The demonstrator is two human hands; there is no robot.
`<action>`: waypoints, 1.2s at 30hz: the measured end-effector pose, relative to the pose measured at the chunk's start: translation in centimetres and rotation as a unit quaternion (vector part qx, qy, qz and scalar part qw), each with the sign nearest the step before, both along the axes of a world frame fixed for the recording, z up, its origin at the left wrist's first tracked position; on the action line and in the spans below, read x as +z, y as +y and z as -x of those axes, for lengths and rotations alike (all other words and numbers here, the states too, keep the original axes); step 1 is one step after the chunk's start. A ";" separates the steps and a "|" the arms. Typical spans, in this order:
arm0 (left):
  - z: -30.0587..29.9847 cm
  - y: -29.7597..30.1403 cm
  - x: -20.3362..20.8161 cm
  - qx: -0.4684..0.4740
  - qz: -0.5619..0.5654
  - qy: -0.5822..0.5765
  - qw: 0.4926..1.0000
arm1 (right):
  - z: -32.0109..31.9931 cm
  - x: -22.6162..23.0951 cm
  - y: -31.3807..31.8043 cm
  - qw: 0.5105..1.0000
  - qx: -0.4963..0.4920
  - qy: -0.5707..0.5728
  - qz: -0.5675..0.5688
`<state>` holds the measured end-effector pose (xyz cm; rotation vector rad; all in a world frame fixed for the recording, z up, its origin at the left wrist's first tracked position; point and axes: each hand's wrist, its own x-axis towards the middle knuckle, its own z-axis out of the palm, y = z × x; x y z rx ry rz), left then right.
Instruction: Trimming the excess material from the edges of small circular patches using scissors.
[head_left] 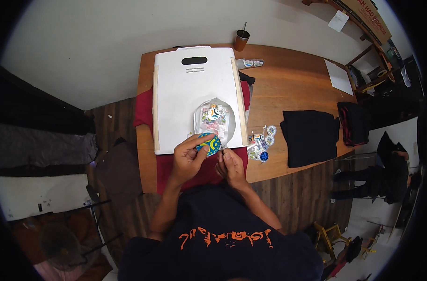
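Between the fingers of my left hand [187, 159] is a round blue, green and yellow patch [208, 144], its printed face turned up. My right hand [231, 168] is closed around a thin dark tool [221, 146], its tip close to the patch's right edge; the tool's kind cannot be made out. Both hands are over the near edge of a white board [176, 103] with a handle slot. Just beyond them, a round whitish dish [232, 126] on the board holds clear packets of colourful round designs [213, 114]. Dark red cloth [169, 168] shows under the board.
On the wooden table [288, 75], plastic packets of round patches [257, 145] lie right of the board, near folded black cloth [311, 138]. A brown cup [242, 41] stands at the back, white paper [340, 77] at far right. Another person [386, 173] stands to the right.
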<state>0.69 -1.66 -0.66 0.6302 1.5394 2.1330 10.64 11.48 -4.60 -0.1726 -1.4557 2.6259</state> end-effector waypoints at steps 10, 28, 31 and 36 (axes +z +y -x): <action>0.3 0.0 -0.2 -0.004 0.003 0.012 1.000 | 0.0 -0.1 0.2 1.000 0.005 -0.001 -0.010; 0.3 0.0 -0.1 -0.005 0.017 0.001 1.000 | -0.2 -0.2 0.4 1.000 0.011 0.001 -0.008; 0.3 -0.1 -0.1 -0.006 0.018 -0.007 1.000 | -0.2 0.0 0.3 1.000 0.011 -0.006 -0.006; 0.2 -0.1 0.1 -0.009 0.010 -0.008 1.000 | -0.2 -0.4 0.4 1.000 0.013 0.002 -0.008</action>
